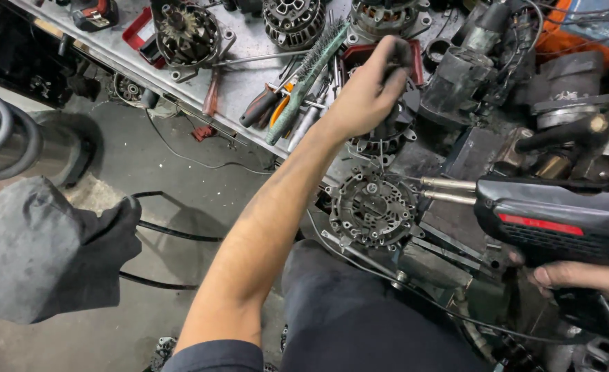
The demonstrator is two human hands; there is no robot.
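Reaching across the cluttered table [249, 41], the left hand [366, 93] curls its grip narrowly around a dark part at the edge of a red tray [359, 54], just beside a green wire brush [308, 79]. The right hand [594, 279] clasps a black soldering gun [559, 217], its two metal tips just beside a round rectifier plate [373, 207].

Table [249, 76] crowded: alternators [187, 31], screwdrivers [263, 105], wire brush [308, 76] block passage; open room only over floor [180, 186] left.
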